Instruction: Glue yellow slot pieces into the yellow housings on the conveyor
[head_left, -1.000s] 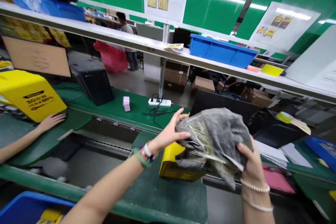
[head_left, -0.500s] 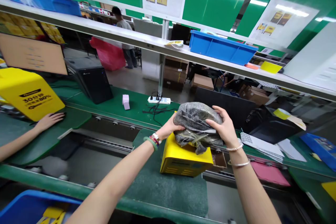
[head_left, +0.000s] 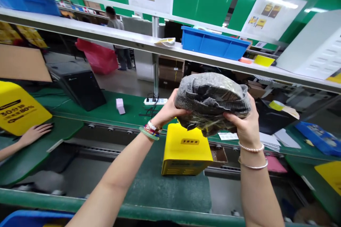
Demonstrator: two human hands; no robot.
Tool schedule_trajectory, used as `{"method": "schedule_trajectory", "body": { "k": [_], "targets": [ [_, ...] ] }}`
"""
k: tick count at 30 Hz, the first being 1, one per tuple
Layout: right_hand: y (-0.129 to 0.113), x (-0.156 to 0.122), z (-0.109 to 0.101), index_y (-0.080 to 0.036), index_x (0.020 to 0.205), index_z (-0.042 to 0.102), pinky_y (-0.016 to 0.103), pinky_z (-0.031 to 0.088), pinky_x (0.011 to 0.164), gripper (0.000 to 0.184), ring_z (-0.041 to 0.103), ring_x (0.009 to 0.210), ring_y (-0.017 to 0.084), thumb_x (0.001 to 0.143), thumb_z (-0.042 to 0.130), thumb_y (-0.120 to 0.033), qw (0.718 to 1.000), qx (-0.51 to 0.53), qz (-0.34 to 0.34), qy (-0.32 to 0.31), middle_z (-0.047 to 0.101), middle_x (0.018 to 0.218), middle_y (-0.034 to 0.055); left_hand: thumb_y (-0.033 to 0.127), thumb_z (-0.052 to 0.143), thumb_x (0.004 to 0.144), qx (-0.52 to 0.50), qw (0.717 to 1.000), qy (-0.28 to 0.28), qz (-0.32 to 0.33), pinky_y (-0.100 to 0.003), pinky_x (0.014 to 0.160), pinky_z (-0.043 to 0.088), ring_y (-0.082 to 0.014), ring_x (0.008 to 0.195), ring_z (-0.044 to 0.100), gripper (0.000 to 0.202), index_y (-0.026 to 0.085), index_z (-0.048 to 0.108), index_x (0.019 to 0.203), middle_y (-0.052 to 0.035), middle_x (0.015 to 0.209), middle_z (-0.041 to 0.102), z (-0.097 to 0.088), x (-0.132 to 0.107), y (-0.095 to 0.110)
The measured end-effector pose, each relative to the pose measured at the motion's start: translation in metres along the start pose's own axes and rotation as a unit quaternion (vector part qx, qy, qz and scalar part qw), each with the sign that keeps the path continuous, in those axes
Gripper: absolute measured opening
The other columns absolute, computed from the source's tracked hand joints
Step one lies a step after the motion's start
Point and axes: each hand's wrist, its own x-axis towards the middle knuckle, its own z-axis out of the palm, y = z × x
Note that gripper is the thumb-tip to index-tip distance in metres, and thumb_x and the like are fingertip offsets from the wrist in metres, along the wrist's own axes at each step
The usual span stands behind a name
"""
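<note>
Right now, both your hands are raised in front of you at the middle of the frame, holding up a grey cloth bundle wrapped in clear plastic. Your left hand cups it from the left and your right hand holds it from the right, and the fingers of both hands are closed around the soft bundle, gripping it. You hold it above a yellow box, which stands on a dark green mat at the lower middle of the frame, on the green worktop. A jade bangle and beaded bracelets sit on your left wrist, and a pearl bracelet and a silver bangle on your right. Toward the left edge, another person's hand rests on the worktop just below a yellow sign. Farther off are a black computer case, a small pink block and a white power strip. Across the top of the frame, a long white shelf carries a blue plastic bin, and at the upper left a person stands near a red bag.
</note>
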Motion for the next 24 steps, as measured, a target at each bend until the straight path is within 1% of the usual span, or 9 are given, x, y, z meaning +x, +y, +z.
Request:
{"method": "schedule_trajectory", "body": {
  "k": [2,5,8,10,14,17,19,21,24],
  "targets": [
    [0.004,-0.015,0.004,-0.024,0.130,0.054,0.043,0.033,0.112,0.086,0.052,0.124,0.029,0.052,0.088,-0.031,1.000,-0.018,0.011,-0.020,0.058,0.133,0.0069,0.018,0.086,0.054,0.022,0.999,-0.020,-0.038,-0.042,0.106,0.036,-0.0326,0.123,0.049,0.076,0.012,0.053,0.123,-0.0126,0.130,0.057,-0.005,-0.016,-0.010],
    [0.034,-0.050,0.020,-0.020,0.124,0.057,0.045,0.037,0.108,0.080,0.057,0.116,0.030,0.051,0.087,-0.034,0.989,0.034,0.140,-0.023,0.063,0.125,0.0097,0.019,0.085,0.056,-0.011,0.992,-0.012,-0.124,-0.046,0.108,0.035,-0.0344,0.124,0.049,0.074,0.013,0.054,0.123,-0.0150,0.131,0.057,-0.006,-0.052,-0.042],
    [0.057,-0.057,0.025,-0.018,0.126,0.054,0.045,0.042,0.103,0.080,0.061,0.108,0.028,0.054,0.085,-0.037,0.975,0.091,0.205,-0.003,0.066,0.119,0.0106,0.023,0.084,0.060,-0.028,0.991,0.005,-0.131,-0.050,0.107,0.036,-0.0348,0.123,0.051,0.076,0.015,0.049,0.127,-0.0160,0.131,0.058,0.000,-0.063,-0.057],
    [0.051,-0.038,0.018,-0.018,0.126,0.054,0.043,0.041,0.104,0.081,0.060,0.110,0.028,0.054,0.085,-0.037,0.985,0.074,0.154,-0.022,0.065,0.121,0.0096,0.022,0.086,0.057,-0.013,0.995,0.004,-0.099,-0.048,0.110,0.034,-0.0346,0.126,0.048,0.077,0.015,0.050,0.125,-0.0154,0.134,0.056,0.004,-0.047,-0.045],
    [0.007,0.015,-0.008,-0.023,0.127,0.054,0.043,0.039,0.106,0.077,0.056,0.116,0.027,0.057,0.085,-0.037,0.999,0.012,-0.008,-0.033,0.062,0.123,0.0060,0.025,0.086,0.057,0.041,0.998,0.003,-0.038,-0.048,0.108,0.038,-0.0356,0.125,0.049,0.070,0.010,0.057,0.118,-0.0162,0.134,0.056,0.011,-0.002,0.004],
    [0.002,0.019,-0.016,-0.025,0.130,0.052,0.045,0.036,0.110,0.081,0.052,0.121,0.028,0.057,0.085,-0.038,0.997,-0.002,-0.062,-0.036,0.057,0.129,0.0052,0.030,0.086,0.058,0.076,0.996,-0.004,-0.035,-0.049,0.105,0.042,-0.0347,0.122,0.052,0.073,0.011,0.055,0.121,-0.0161,0.132,0.058,0.012,0.002,0.009],
    [0.025,-0.005,-0.012,-0.025,0.129,0.052,0.044,0.035,0.111,0.083,0.051,0.122,0.029,0.054,0.087,-0.038,0.998,0.011,-0.029,-0.052,0.056,0.132,0.0059,0.031,0.086,0.057,0.102,0.993,-0.015,-0.050,-0.050,0.108,0.040,-0.0340,0.123,0.052,0.079,0.013,0.051,0.126,-0.0154,0.133,0.057,0.013,-0.015,-0.010],
    [0.057,-0.036,-0.006,-0.023,0.126,0.054,0.044,0.037,0.109,0.081,0.055,0.119,0.029,0.054,0.086,-0.037,0.994,0.053,0.068,-0.066,0.059,0.128,0.0071,0.031,0.086,0.056,0.114,0.990,-0.028,-0.077,-0.051,0.110,0.036,-0.0342,0.124,0.050,0.084,0.014,0.047,0.128,-0.0163,0.134,0.056,0.015,-0.037,-0.036],
    [0.091,-0.062,-0.004,-0.023,0.127,0.051,0.046,0.041,0.105,0.077,0.059,0.113,0.029,0.060,0.081,-0.040,0.970,0.147,0.192,0.002,0.063,0.122,0.0077,0.031,0.081,0.065,0.099,0.988,-0.024,-0.113,-0.050,0.107,0.039,-0.0324,0.121,0.053,0.076,0.015,0.043,0.129,-0.0153,0.130,0.057,0.022,-0.053,-0.057]
  ]
}}
